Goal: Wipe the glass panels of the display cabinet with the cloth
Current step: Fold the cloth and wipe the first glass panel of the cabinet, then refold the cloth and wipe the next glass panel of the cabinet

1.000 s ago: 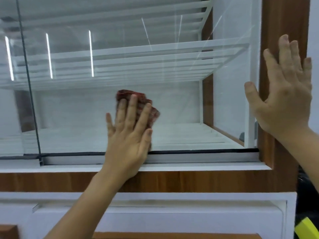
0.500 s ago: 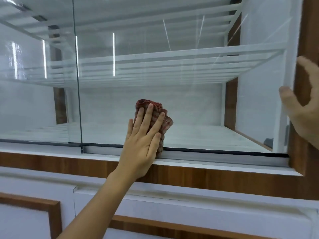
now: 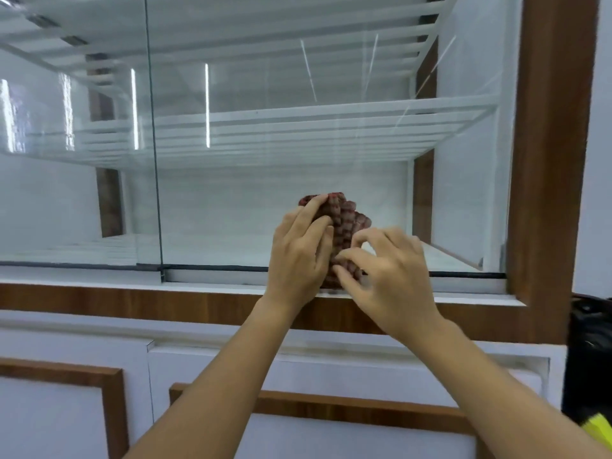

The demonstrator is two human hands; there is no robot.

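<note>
Cloth [image 3: 342, 226]: dark red, checked, bunched between hands.

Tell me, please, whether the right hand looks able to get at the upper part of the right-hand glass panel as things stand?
Probably yes. The right hand is only pinching the cloth low on the glass panel, and nothing stands in front of the glass above it.
</note>
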